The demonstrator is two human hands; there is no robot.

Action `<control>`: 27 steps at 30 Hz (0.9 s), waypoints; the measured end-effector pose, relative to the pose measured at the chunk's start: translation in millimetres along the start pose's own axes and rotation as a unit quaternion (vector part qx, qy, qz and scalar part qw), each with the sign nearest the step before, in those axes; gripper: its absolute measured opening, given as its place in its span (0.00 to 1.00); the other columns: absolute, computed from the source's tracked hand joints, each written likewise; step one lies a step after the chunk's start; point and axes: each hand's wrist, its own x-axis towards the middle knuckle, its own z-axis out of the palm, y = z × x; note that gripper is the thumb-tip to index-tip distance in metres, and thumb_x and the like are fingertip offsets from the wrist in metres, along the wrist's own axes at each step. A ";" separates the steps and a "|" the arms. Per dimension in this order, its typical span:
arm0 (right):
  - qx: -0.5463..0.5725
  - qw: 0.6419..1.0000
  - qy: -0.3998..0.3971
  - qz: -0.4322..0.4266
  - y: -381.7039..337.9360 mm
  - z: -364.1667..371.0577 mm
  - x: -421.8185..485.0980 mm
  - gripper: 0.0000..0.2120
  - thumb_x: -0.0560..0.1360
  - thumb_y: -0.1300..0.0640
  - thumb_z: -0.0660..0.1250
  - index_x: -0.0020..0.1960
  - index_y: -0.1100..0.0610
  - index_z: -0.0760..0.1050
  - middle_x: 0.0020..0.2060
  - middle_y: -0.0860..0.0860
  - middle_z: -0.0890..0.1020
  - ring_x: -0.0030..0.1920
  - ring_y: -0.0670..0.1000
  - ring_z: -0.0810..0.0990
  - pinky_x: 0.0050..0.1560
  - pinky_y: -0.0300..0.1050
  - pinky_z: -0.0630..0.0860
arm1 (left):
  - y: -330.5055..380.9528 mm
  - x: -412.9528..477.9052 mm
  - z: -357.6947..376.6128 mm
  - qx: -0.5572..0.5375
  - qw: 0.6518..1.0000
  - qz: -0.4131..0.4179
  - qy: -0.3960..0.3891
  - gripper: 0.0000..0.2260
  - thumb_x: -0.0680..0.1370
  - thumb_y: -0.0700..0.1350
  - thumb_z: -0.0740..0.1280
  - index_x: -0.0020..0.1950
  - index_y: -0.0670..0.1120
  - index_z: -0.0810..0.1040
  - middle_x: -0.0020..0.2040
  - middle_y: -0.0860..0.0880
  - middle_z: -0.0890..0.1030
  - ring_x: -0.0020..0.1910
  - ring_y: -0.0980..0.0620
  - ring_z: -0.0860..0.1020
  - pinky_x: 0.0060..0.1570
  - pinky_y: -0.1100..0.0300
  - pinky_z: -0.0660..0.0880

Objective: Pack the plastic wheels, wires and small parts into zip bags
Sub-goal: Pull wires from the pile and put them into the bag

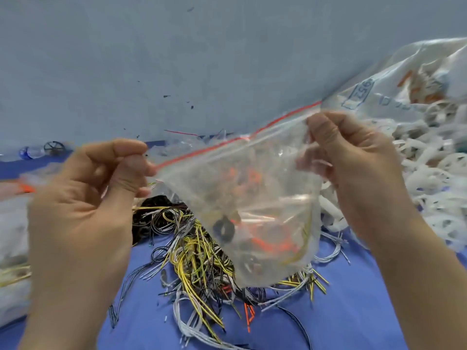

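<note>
Centrally, both hands pinch a clear zip bag (252, 210) by its red-lined top: left hand (83, 210) at its left corner, right hand (353, 173) at its right, above tangled wires (197, 261) on the blue worktop (353, 299); white plastic wheels (429, 168) heap at right.

A small-parts sorting and packing bench, workshop-like. A blue cloth-covered table (353, 311) stands against a plain grey-blue wall (177, 59). A loose tangle of yellow, black and white wires (197, 261) covers its middle, white plastic wheels (434, 168) are heaped at right, and clear bulk bags (404, 79) hold more parts.
</note>
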 end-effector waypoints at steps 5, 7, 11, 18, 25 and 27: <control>-0.031 0.995 0.029 0.095 29.0 -6.0 -5.9 0.05 0.76 0.56 0.69 0.44 0.55 0.82 0.34 0.49 0.78 0.28 0.47 0.76 0.34 0.40 0.79 | 24.4 -3.7 21.9 -0.032 0.997 -0.001 0.077 0.16 0.78 0.59 0.62 0.53 0.49 0.80 0.41 0.53 0.82 0.43 0.52 0.81 0.44 0.60 0.81; -0.034 0.995 0.033 0.087 30.5 -6.9 -8.9 0.05 0.77 0.56 0.69 0.45 0.56 0.82 0.35 0.49 0.78 0.28 0.47 0.76 0.35 0.41 0.80 | 41.6 -12.0 33.4 -0.018 0.996 0.008 0.082 0.16 0.78 0.63 0.61 0.51 0.55 0.81 0.43 0.56 0.83 0.43 0.55 0.81 0.46 0.59 0.78; -0.062 0.996 0.049 0.044 29.2 -5.0 -14.3 0.05 0.76 0.53 0.71 0.44 0.54 0.83 0.33 0.46 0.79 0.29 0.46 0.77 0.37 0.41 0.79 | 76.4 -13.3 47.8 0.097 0.989 0.112 0.011 0.13 0.76 0.66 0.58 0.51 0.63 0.78 0.46 0.65 0.82 0.46 0.64 0.80 0.43 0.64 0.73; -0.026 0.998 0.047 0.034 25.3 9.0 -17.4 0.04 0.76 0.54 0.71 0.46 0.53 0.85 0.35 0.47 0.83 0.31 0.46 0.76 0.35 0.38 0.76 | 83.1 12.1 110.3 0.316 0.909 0.125 -0.241 0.14 0.83 0.56 0.50 0.44 0.53 0.71 0.38 0.54 0.76 0.42 0.51 0.75 0.43 0.52 0.71; 0.016 0.994 0.078 0.080 20.8 0.3 -13.4 0.08 0.76 0.53 0.70 0.49 0.56 0.85 0.33 0.46 0.80 0.30 0.45 0.74 0.33 0.39 0.77 | 83.1 43.4 124.7 0.337 0.874 0.192 -0.294 0.13 0.84 0.51 0.53 0.39 0.55 0.64 0.32 0.58 0.70 0.33 0.59 0.71 0.34 0.58 0.61; 0.020 0.993 0.081 0.084 17.7 -0.4 -11.9 0.08 0.77 0.54 0.70 0.49 0.58 0.84 0.32 0.46 0.78 0.29 0.45 0.72 0.31 0.38 0.75 | 88.5 47.0 124.9 0.354 0.861 0.209 -0.300 0.12 0.84 0.49 0.53 0.40 0.55 0.65 0.32 0.56 0.70 0.32 0.56 0.71 0.34 0.56 0.64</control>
